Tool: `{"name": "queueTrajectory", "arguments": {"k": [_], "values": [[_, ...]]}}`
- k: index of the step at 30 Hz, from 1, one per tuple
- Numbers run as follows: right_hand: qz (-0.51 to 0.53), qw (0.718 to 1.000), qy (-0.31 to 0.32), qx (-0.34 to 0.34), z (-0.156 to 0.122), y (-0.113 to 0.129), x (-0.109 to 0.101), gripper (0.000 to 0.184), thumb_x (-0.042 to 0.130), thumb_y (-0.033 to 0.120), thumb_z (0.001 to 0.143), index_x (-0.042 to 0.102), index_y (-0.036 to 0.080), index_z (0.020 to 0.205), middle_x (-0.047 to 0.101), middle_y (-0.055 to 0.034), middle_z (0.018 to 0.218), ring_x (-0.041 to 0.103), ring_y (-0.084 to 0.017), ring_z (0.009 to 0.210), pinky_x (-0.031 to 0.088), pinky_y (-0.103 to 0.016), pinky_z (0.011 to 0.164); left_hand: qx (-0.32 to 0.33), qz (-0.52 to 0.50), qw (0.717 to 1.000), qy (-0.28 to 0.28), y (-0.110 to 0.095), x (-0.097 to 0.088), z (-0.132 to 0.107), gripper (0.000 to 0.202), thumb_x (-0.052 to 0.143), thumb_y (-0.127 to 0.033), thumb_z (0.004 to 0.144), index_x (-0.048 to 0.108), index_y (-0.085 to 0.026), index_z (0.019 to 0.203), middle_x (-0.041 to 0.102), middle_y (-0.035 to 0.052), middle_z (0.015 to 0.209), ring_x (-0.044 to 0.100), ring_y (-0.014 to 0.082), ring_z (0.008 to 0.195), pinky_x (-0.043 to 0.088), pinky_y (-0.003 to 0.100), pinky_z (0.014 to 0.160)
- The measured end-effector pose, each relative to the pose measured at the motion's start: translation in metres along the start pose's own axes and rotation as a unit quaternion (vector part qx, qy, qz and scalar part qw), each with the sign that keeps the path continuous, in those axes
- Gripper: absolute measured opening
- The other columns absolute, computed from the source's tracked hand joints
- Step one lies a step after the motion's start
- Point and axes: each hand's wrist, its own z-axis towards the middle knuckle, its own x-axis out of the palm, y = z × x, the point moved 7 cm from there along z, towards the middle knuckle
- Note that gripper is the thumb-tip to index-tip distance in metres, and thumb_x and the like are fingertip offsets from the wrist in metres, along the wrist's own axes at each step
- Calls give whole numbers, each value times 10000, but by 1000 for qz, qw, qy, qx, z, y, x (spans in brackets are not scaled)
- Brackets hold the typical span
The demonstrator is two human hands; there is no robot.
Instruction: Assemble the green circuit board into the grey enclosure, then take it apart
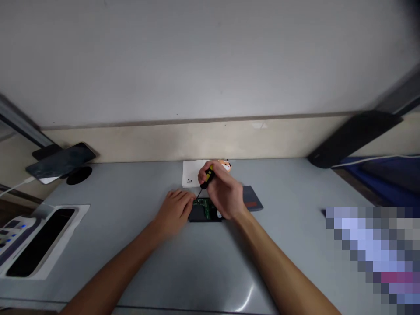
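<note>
A small black-cased device with an exposed green circuit board [206, 212] lies flat on the grey table in front of me. My left hand [173, 211] is closed against its left edge, fingers together and thumb along the side. In my right hand [226, 192] is a black and yellow screwdriver [208, 177], gripped by the handle and tilted. Its thin shaft points down to the board's upper left corner, close to my left fingertips. Whatever lies under the tip is too small to make out. Part of the board's right side is hidden by my right hand.
Behind my hands lies a white card [190, 171] with an orange animal picture. A dark flat box [253, 199] is right of the device. Left stand a phone on a stand [62, 162], another phone [42, 240] and a white gadget [15, 236]. A black object [351, 138] leans far right.
</note>
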Motion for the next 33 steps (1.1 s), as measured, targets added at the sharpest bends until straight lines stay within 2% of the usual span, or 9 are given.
{"name": "queueTrajectory", "arguments": {"k": [2,5,8,10,13,19,24,29,33], "values": [[24,1000,-9,-1,1,-3,-3,163,577,412,919,548,255,892,540,-31,843,549,-199,801,484,-358,791,-1,-4,1000,5,0,0,0,245,370,-188,1059,612,-229,1050,707,31,1040,610,230,996,425,411,897],[58,997,-44,-2,4,-11,-10,271,703,359,852,450,266,879,530,7,819,544,-168,766,469,-318,733,-4,-9,1000,9,1,1,0,241,371,-185,1060,607,-229,1062,703,30,1043,609,233,1020,419,418,914],[59,994,-87,1,8,-19,-17,344,715,409,862,395,290,909,363,67,672,389,-134,576,372,-267,552,-2,-12,1000,11,1,1,0,239,371,-183,1061,606,-225,1064,702,34,1053,613,230,1032,424,411,913],[53,994,-93,-6,10,-21,-19,328,677,478,892,411,286,903,305,67,674,322,-128,551,317,-262,508,-3,-11,1000,8,1,1,1,246,367,-184,1062,610,-224,1058,704,35,1054,618,227,1027,427,407,910],[46,995,-88,-28,11,-22,-17,316,599,534,941,446,267,869,363,39,721,378,-135,605,347,-277,546,-3,-6,1000,7,1,1,1,266,353,-192,1069,617,-223,1056,707,35,1047,622,227,1014,426,404,903],[2,993,-74,-88,4,-17,-7,259,620,470,971,515,257,868,480,39,712,445,-129,638,380,-285,632,-5,-2,1000,12,1,1,0,238,380,-194,1064,617,-219,1070,702,35,1067,613,234,1039,418,409,922],[-7,996,-21,-81,-1,-11,5,233,605,429,991,532,245,868,583,20,750,531,-139,691,428,-302,695,-4,-9,1000,8,1,1,0,244,380,-196,1065,622,-228,1065,701,28,1070,611,231,1045,424,404,930],[-28,995,8,-90,-5,-6,11,221,629,393,981,548,239,846,550,26,704,512,-141,661,396,-306,667,2,-6,1000,4,2,1,0,230,393,-196,1061,621,-222,1074,706,33,1075,607,233,1044,422,406,940],[-34,996,-7,-87,-4,-8,10,210,630,415,977,554,250,872,469,39,692,426,-133,616,331,-296,601,-3,-3,1000,1,3,2,0,227,397,-208,1066,623,-217,1055,701,32,1043,609,231,1014,423,401,907]]}}
